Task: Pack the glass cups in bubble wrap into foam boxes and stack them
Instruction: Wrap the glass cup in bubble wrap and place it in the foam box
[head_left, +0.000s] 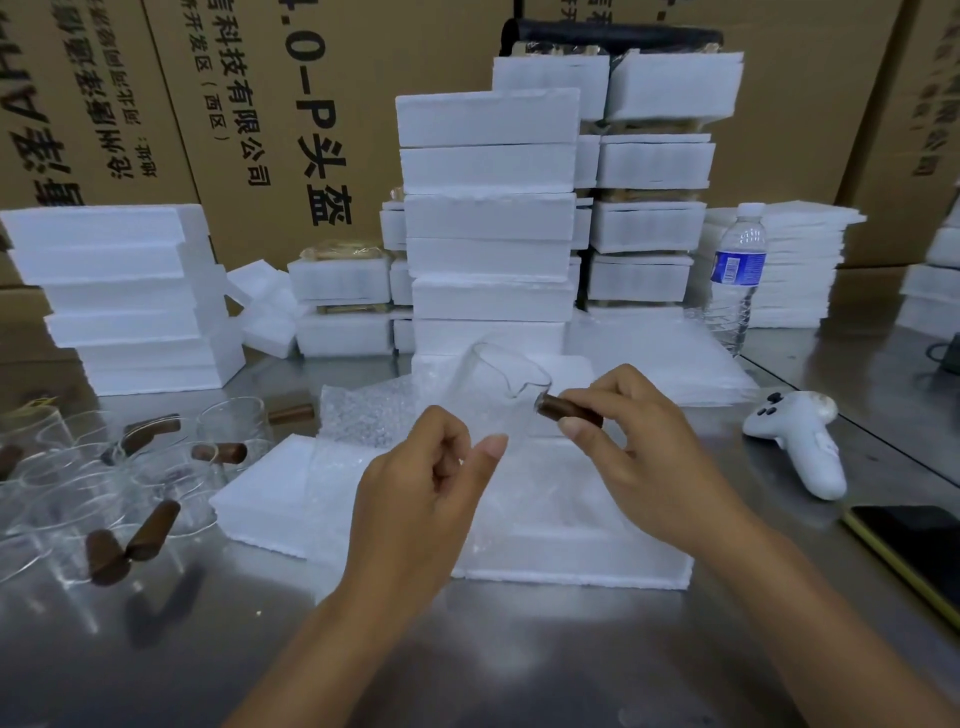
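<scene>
R hand (644, 447) grip pinches glass cup (511, 384) by its handle (570, 411), handle axis pointing right; L hand (426, 493) curled at cup base (hold unclear). Directly below: foam box (571, 564).

Views: one only, worn on the person's head.
Facing: forward and down, across the steel table (519, 665) toward the foam box stacks (488, 218) and the cartons (363, 78) behind.
Nearness: close; forearms entered from the bottom edge, left hand (415, 493) and right hand (639, 447) at mid-frame.
Lens: wide, edges bowed.
</scene>
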